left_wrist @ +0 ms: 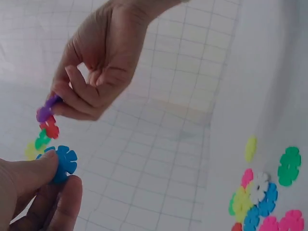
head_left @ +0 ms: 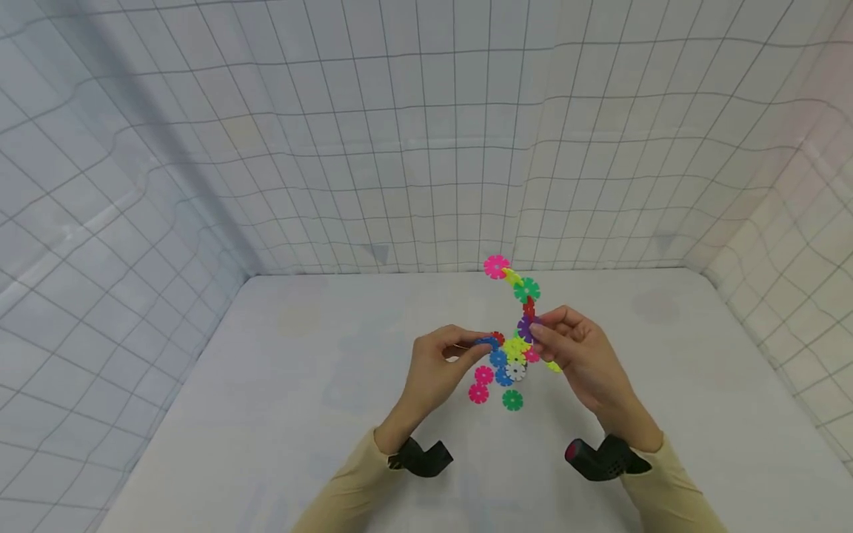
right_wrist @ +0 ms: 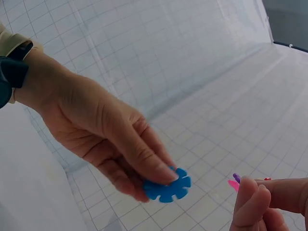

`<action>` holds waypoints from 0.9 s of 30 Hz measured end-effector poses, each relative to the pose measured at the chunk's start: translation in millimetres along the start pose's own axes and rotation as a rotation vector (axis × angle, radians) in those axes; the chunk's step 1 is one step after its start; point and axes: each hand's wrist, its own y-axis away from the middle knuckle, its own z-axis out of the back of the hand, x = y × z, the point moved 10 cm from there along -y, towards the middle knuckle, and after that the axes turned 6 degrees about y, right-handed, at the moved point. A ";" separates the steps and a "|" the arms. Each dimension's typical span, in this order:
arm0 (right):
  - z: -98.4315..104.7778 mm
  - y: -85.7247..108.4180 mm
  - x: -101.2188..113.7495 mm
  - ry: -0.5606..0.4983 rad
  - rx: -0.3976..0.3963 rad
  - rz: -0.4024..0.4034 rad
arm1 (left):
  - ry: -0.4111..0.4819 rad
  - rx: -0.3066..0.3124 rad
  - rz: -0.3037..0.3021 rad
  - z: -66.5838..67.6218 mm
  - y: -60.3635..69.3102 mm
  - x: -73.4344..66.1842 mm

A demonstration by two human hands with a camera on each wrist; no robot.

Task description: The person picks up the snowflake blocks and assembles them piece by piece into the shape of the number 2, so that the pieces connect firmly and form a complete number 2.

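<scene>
My left hand (head_left: 438,366) pinches a blue snowflake disc (right_wrist: 169,186) between thumb and fingers. Opposite it, my right hand (head_left: 586,363) pinches a purple snowflake disc (head_left: 526,328) at the end of a joined chain. From the purple one, the chain runs through a red disc (head_left: 529,306), a green disc (head_left: 526,290) and a yellow disc (head_left: 512,277) to a pink disc (head_left: 496,266). In the left wrist view, the blue disc (left_wrist: 65,163) and the purple disc (left_wrist: 46,111) are apart. The right fingertips hide much of the purple disc in the right wrist view.
Beneath the hands, loose discs lie on the white table (head_left: 320,414), among them a white disc (head_left: 515,370), a yellow disc (head_left: 516,349), a green disc (head_left: 512,400) and a pink disc (head_left: 478,393). Grid-patterned white sheeting (head_left: 460,148) rises behind and at both sides.
</scene>
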 end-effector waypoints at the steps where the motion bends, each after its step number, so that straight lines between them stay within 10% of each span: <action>1: -1.0 0.8 0.0 0.009 -0.002 0.002 | 0.018 -0.011 -0.011 0.3 1.4 -7.3; 13: -21.3 11.8 2.2 0.046 0.032 0.043 | 0.159 -0.066 0.026 5.8 12.1 -59.7; 27: -31.9 17.7 11.6 0.023 0.004 0.153 | -0.128 -0.103 -0.489 2.4 29.2 -79.8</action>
